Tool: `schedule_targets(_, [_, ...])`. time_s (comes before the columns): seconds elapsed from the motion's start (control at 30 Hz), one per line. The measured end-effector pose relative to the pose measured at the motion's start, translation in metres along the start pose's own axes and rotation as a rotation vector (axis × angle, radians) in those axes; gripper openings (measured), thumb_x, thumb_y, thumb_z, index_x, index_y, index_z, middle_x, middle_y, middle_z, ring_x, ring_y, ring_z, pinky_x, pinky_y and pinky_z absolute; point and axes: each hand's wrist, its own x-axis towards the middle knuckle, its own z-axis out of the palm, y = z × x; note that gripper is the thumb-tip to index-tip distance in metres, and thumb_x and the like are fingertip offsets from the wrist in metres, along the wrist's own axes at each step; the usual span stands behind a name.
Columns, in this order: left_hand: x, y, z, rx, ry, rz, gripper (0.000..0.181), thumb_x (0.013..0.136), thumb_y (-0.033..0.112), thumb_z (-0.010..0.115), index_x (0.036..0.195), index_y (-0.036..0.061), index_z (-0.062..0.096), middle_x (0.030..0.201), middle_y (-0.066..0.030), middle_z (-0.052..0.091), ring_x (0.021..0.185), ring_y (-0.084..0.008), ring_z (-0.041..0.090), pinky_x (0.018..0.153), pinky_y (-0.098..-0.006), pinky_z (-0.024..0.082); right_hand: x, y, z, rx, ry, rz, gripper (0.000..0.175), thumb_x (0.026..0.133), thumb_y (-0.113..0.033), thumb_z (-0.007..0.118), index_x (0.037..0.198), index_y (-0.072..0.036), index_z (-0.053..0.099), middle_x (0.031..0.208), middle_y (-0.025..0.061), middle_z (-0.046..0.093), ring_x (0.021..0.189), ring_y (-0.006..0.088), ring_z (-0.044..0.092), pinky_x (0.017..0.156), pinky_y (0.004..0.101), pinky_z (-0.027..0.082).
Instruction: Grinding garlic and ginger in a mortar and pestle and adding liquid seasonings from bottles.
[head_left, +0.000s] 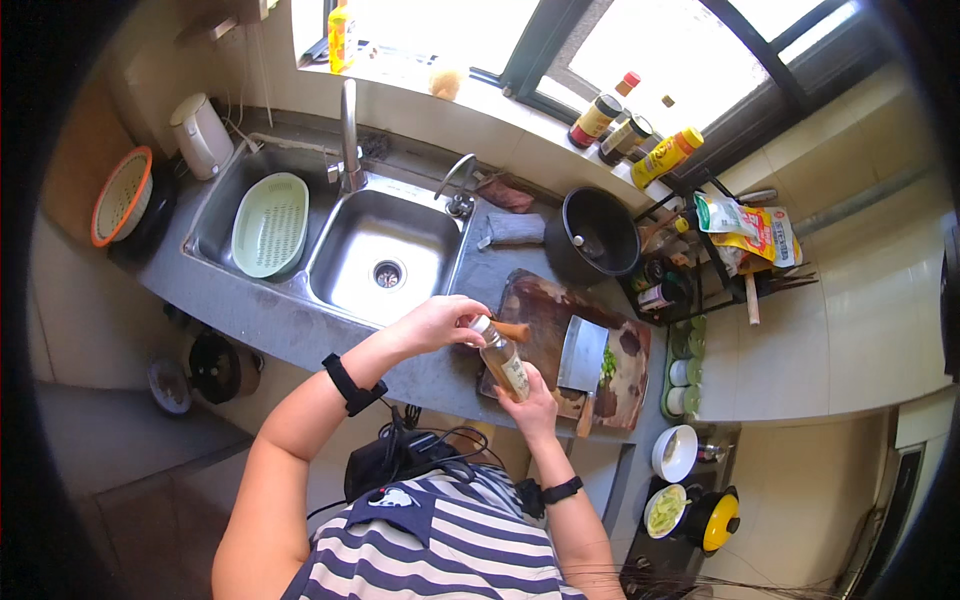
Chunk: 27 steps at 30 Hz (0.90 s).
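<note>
A clear bottle of pale amber liquid (501, 361) with a white cap is tilted between my hands, above the near left part of a stained wooden cutting board (536, 300). The fingers of my left hand (450, 324) close around its white cap. Around the lower part of the bottle wraps my right hand (532, 401). A brown wooden handle (513, 331) shows just behind the bottle neck; what it belongs to is hidden. On the board lies a cleaver (583, 354) with a wooden handle, beside chopped green vegetable (607, 364).
A double steel sink (319, 255) holds a green colander (271, 225) in its left basin. A black pot (592, 232) stands behind the board. To the right are a spice rack (684, 367), a white bowl (674, 453), a bowl of sliced greens (666, 511) and a yellow-lidded pot (720, 521).
</note>
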Motion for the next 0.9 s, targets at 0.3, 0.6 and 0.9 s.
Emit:
schedule_targets(0.3, [0.014,0.043,-0.013,0.240,-0.176,0.072,0.043,0.077,0.025,0.078,0.113,0.0077,0.065,0.090,-0.0091,0.062,0.079,-0.0240,0.061,0.070,-0.0343,0.051,0.006,-0.011,-0.030,-0.123,0.068,-0.088,0.059,0.073,-0.035,0.079,0.122,-0.015,0.054,0.092,0.0114,0.065,0.081,0.0321,0.066,0.066,0.0423,0.054])
schedule_targets(0.6, [0.038,0.101,-0.012,0.095,-0.358,0.387,0.039,0.073,0.015,0.077,0.111,0.0106,0.068,0.096,-0.0074,0.063,0.088,-0.0268,0.063,0.075,-0.0366,0.052,-0.003,-0.013,-0.094,0.922,-0.697,0.414,0.058,0.072,-0.022,0.083,0.122,-0.012,0.055,0.110,0.0006,0.057,0.104,0.0139,0.053,0.094,0.0298,0.042])
schedule_targets(0.9, [0.073,0.165,0.017,0.111,-0.341,0.664,0.039,0.076,0.006,0.075,0.113,0.0111,0.069,0.108,-0.0084,0.065,0.094,-0.0273,0.061,0.081,-0.0357,0.052,-0.003,0.014,-0.147,0.850,-0.492,0.349,0.059,0.071,-0.014,0.083,0.123,-0.013,0.056,0.105,-0.0003,0.057,0.099,0.0128,0.054,0.088,0.0278,0.044])
